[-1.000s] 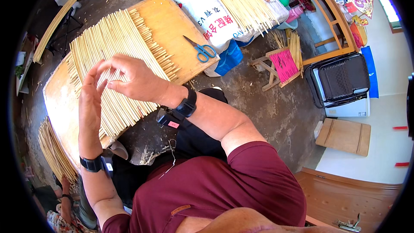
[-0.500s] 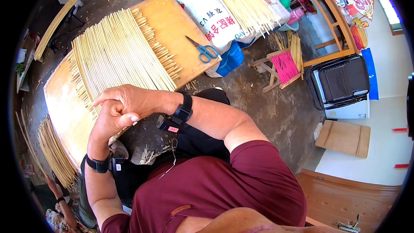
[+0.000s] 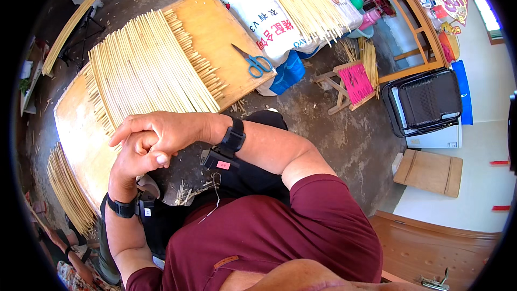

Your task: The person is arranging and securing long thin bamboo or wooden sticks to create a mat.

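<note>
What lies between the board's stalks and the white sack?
In the head view: a strip of the board, with the scissors lying on it.

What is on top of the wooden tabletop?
On the tabletop: a mat-like row of pale sticks and blue-handled scissors. The wood beneath the sticks is covered, and the right hand hides some sticks.

Head-worn fisheye view, facing down, wearer's torso close, table beyond

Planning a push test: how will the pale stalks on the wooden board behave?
Pale stalks likely roll sideways: they look slim and rounded. Probably stiff, since they lie nearly straight. The layer may shift piecemeal; no binding discernible.
</note>
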Available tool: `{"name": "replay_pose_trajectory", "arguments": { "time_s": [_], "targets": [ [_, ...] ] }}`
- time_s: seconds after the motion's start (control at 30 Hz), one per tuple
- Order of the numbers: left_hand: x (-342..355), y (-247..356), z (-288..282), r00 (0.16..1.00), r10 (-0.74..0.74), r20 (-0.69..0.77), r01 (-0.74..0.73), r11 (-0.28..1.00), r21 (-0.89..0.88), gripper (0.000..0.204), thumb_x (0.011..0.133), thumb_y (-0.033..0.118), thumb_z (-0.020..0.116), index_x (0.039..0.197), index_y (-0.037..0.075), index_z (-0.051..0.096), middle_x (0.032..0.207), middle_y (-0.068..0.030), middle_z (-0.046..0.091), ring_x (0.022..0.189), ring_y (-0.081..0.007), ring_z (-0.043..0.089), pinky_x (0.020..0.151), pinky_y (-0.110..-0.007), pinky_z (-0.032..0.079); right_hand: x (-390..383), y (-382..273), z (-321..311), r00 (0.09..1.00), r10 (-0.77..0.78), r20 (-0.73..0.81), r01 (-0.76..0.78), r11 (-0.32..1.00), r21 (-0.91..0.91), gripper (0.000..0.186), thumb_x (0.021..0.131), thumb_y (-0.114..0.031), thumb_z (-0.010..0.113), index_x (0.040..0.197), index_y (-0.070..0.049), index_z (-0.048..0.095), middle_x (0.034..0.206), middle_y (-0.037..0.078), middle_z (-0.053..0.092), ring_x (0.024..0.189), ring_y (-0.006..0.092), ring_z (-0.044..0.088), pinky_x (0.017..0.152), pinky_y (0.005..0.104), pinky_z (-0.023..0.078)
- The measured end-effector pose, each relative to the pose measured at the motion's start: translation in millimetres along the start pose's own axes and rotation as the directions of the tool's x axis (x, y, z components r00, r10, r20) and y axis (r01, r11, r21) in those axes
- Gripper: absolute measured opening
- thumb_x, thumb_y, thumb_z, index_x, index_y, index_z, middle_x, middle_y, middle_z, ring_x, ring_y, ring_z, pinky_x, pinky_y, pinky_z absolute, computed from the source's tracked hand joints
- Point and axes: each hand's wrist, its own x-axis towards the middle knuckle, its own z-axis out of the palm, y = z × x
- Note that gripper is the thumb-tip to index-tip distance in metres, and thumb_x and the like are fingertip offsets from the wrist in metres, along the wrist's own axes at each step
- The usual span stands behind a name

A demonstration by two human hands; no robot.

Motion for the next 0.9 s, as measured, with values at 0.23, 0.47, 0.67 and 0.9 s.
{"name": "replay_pose_trajectory", "arguments": {
  "time_s": [0.23,0.47,0.67,0.9],
  "targets": [
    [-2,14,5,0.999,-0.003,0.040,0.005,0.998,-0.062,0.051,0.075,0.050,0.068,0.070,0.000,0.062,0.062,-0.0068,0.060,0.062,-0.0174,0.061,0.063,-0.030,0.050,1,14,-5,0.989,-0.130,0.071,0.126,0.990,0.062,0.070,0.073,-0.011,0.070,0.140,-0.009,0.052,0.114,0.006,0.058,0.098,0.0158,0.062,0.081,0.0267,0.052],
    [-4,10,-2,0.983,-0.043,0.179,0.069,0.988,-0.138,0.051,0.075,0.045,0.073,0.087,-0.004,0.069,0.072,-0.0048,0.065,0.068,-0.0124,0.061,0.064,-0.025,0.049,3,17,-7,0.990,-0.081,0.119,0.075,0.996,0.056,0.073,0.071,-0.012,0.070,0.141,-0.009,0.049,0.113,0.007,0.060,0.100,0.0173,0.062,0.085,0.0283,0.052],
    [-1,3,-9,0.966,0.024,0.258,0.028,0.980,-0.196,0.051,0.079,0.043,0.072,0.094,-0.006,0.067,0.079,-0.0067,0.066,0.071,-0.0138,0.062,0.067,-0.027,0.050,-2,2,-3,0.992,0.010,0.125,-0.038,0.973,0.226,0.070,0.073,-0.003,0.064,0.141,-0.005,0.048,0.104,0.010,0.064,0.078,0.0167,0.067,0.066,0.0264,0.058],
    [0,12,0,0.977,0.023,0.210,0.012,0.986,-0.166,0.053,0.083,0.046,0.071,0.093,-0.005,0.066,0.081,-0.0079,0.067,0.072,-0.0142,0.063,0.067,-0.026,0.051,-3,6,-7,0.989,0.013,0.147,-0.057,0.953,0.298,0.071,0.071,0.002,0.059,0.141,-0.004,0.048,0.104,0.013,0.064,0.073,0.0204,0.069,0.065,0.0276,0.060]
  ]
}}
